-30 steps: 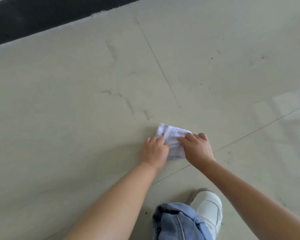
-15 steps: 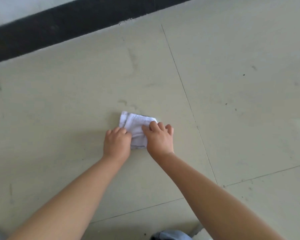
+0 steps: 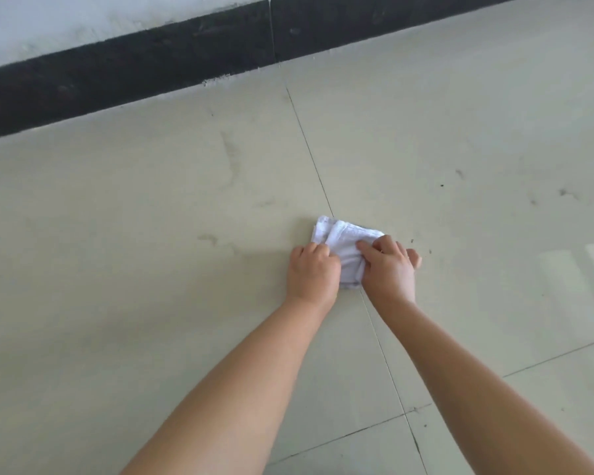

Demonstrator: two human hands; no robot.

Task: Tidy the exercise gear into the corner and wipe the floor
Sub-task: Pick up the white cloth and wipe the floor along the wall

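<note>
Black baseboard strip (image 3: 127, 80): runs along the foot of the white wall, upper left. Pale beige tiled floor (image 3: 117, 234): scuffed, with dark grout lines. Left hand (image 3: 311, 274): fingers curled, gripping the near left edge of the cloth. Crumpled white cloth (image 3: 343, 240): bunched on the floor across a grout line, between both hands. Right hand (image 3: 388, 272): fingers curled onto the cloth's right side, pressing it down.
</note>
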